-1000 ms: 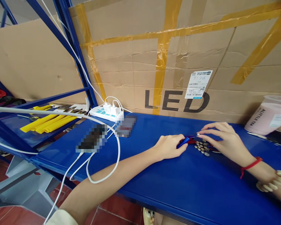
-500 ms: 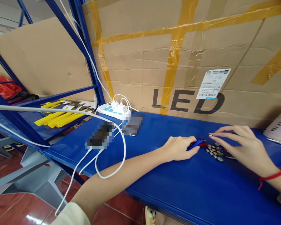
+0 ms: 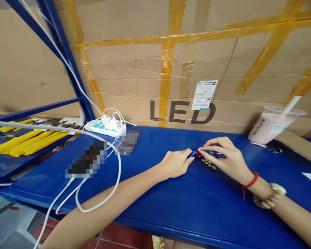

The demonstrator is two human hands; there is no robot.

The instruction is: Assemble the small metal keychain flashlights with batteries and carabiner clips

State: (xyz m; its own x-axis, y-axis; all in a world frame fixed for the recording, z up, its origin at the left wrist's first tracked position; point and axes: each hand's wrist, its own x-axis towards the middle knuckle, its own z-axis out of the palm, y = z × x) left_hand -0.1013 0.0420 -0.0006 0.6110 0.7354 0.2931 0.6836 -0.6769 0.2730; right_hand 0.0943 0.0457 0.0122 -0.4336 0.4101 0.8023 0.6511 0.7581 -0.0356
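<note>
Fingers wrapped round a small blue and red object (image 3: 194,153), my left hand (image 3: 175,163) rests low over the blue table (image 3: 166,204). My right hand (image 3: 226,159) is just to its right, thumb and index fingertip pinched together at the red end of that object. Whatever lies between those fingertips is too small to make out. Several small round metallic pieces (image 3: 208,164) lie on the table below the object, partly hidden by my right hand. Thin red and dark wires (image 3: 219,155) show behind the right fingers.
A pink drink cup (image 3: 268,126) stands at the back right. To the left are a white power strip (image 3: 103,127), two blurred phone-like items (image 3: 88,159) and looping white cables (image 3: 120,173). Yellow tubes (image 3: 31,141) lie far left. A taped cardboard box (image 3: 134,79) stands behind.
The view has turned right, so the cup shows fully. My right hand has come closer to my left, its pinched fingertips now at the blue and red object.
</note>
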